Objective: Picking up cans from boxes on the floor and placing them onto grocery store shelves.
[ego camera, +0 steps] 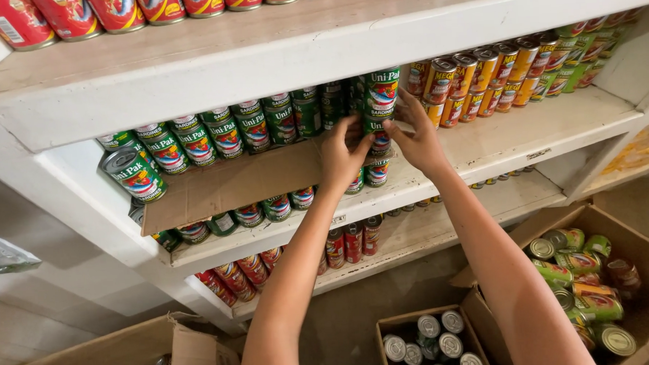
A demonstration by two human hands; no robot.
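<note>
My left hand and my right hand both reach into the middle white shelf. The left one grips the right end of a brown cardboard sheet that lies between two layers of green cans. My right hand rests its fingers against the side of a stacked green can at the right end of that row. More green cans sit under the cardboard.
Orange and red cans fill the shelf's right part. Red cans line the top shelf and the lower shelf. Open cardboard boxes of cans stand on the floor at bottom centre, right and left.
</note>
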